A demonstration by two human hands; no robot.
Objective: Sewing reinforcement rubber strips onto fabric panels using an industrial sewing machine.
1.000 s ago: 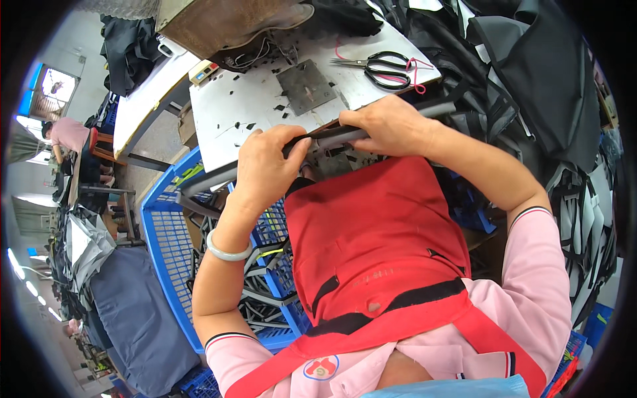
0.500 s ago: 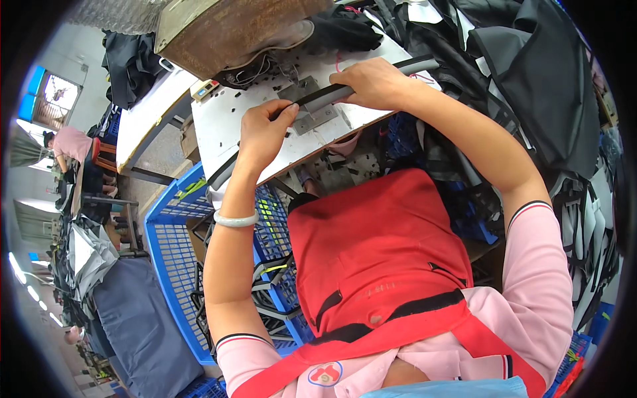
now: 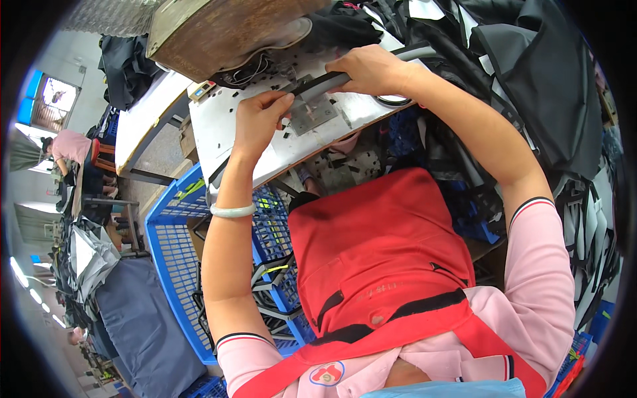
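A narrow black-and-grey strip (image 3: 320, 86) is stretched between my hands above a metal plate (image 3: 312, 116) set into a white worktable (image 3: 215, 136). My left hand (image 3: 260, 119) pinches its near-left end between thumb and fingers. My right hand (image 3: 371, 71), further right, is closed around the strip with the fingers curled over it. Beyond this hand the strip runs on to the right, and a curved pale loop (image 3: 395, 101) shows under my right wrist at the table edge. Small black scraps lie scattered over the tabletop.
A worn brown machine housing (image 3: 212, 33) overhangs the table's far side. A blue plastic basket (image 3: 174, 265) holding black-and-grey frame-like pieces stands to my left. Dark fabric (image 3: 544, 79) is heaped at right. A person in pink (image 3: 71, 144) sits at a far-left bench.
Both hands have shifted slightly away and to the left with the strip. The pale loop at the table edge below my right wrist has come into view.
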